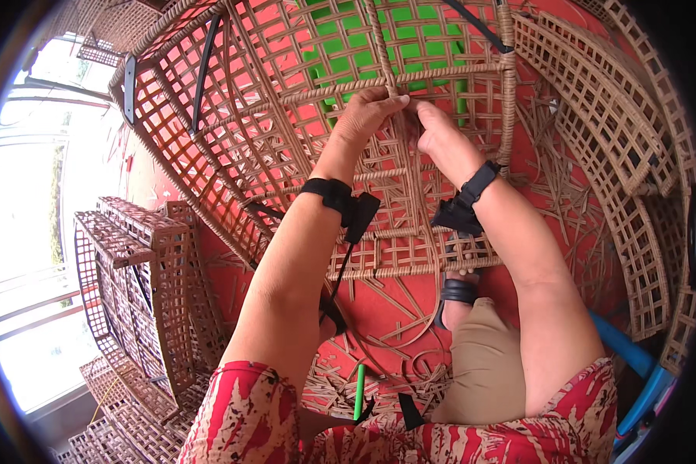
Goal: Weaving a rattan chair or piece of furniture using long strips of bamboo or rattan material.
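While the big woven rattan frame (301,116) stands tipped on the red floor (410,309) ahead of the knees, its open lattice fills most of the view, with a green crate-like thing (410,46) showing through the weave behind it. Stacks of finished woven panels (139,278) stand off to the left, more curved ones (634,155) lean at the right, and cut strand scraps litter the floor.

Both hands meet at one crossing near the frame's upper middle. The left hand (367,112) curls over a horizontal rib, its fingers closed on a thin rattan strand (390,73); the right hand (438,133) pinches shut just beside it, though what lies between those fingers is hidden.

To do this well, I judge the strand wants steady tension, pulled snug against the rib before each tuck, so the squares stay even. A green-handled tool (359,390) lies near the lap, within easy reach for trimming.
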Action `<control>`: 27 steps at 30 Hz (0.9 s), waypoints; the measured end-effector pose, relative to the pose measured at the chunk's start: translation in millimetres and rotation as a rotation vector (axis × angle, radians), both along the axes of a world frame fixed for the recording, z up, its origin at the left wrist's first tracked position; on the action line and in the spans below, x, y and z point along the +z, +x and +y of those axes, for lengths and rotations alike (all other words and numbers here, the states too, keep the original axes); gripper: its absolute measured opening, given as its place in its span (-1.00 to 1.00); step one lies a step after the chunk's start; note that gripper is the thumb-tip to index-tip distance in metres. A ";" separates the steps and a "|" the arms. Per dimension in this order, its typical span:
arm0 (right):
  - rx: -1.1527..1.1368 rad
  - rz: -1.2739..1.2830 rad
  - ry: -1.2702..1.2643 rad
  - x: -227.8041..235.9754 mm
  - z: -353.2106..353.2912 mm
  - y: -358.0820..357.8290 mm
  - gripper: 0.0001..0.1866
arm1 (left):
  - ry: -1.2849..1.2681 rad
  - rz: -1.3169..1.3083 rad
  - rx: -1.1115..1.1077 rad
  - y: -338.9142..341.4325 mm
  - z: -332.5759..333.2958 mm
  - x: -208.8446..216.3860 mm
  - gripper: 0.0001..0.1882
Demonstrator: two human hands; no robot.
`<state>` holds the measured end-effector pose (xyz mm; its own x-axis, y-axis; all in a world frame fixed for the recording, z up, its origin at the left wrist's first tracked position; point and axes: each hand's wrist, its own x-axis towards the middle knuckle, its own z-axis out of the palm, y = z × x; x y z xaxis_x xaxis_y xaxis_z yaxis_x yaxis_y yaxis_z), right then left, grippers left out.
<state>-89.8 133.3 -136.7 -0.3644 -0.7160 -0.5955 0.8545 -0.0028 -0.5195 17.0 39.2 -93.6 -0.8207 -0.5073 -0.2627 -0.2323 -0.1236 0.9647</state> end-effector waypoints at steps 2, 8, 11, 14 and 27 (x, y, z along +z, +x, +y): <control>-0.001 -0.041 0.040 -4.0 -0.6 -0.7 -0.87 | -0.261 -0.067 -0.058 3.3 -8.5 1.1 -0.69; 0.328 1.728 0.357 11.8 8.2 -2.4 -0.75 | -0.712 -0.214 -0.193 18.3 -12.1 27.1 -0.66; 0.280 1.225 0.201 34.9 6.5 7.3 -0.52 | -0.615 -0.173 -0.299 38.4 17.7 55.6 -0.71; 0.380 1.504 0.397 22.9 -4.4 2.0 -0.50 | -0.767 -0.149 -0.541 65.9 74.4 104.5 -0.73; 0.101 1.265 0.037 -22.3 3.9 3.4 -0.71 | 0.072 -0.300 -0.826 80.9 100.1 158.4 -0.49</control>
